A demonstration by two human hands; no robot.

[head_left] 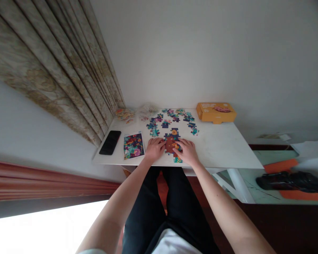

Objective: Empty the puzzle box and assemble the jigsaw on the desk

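A partly joined jigsaw puzzle (170, 144), mostly brown in the middle, lies on the white table (217, 146) near its front edge. My left hand (155, 149) rests at its left side, fingers curled against the edge pieces and partly hiding them. From the right, my right hand (188, 151) grips the puzzle, its thumb and forefinger on either side of an orange-patterned part. The exact pieces under the fingertips are too small to make out. Behind the hands, several loose puzzle pieces (166, 124) form a rough arc. A colourful picture card (134, 145) lies left of my left hand.
A black phone (110, 142) lies at the table's left. Clear bags (146, 112) with pieces sit at the back left, near the curtain (95, 70). An orange puzzle box (216, 113) stands against the wall. Lower right, a dark object (288, 181) rests on a glass surface.
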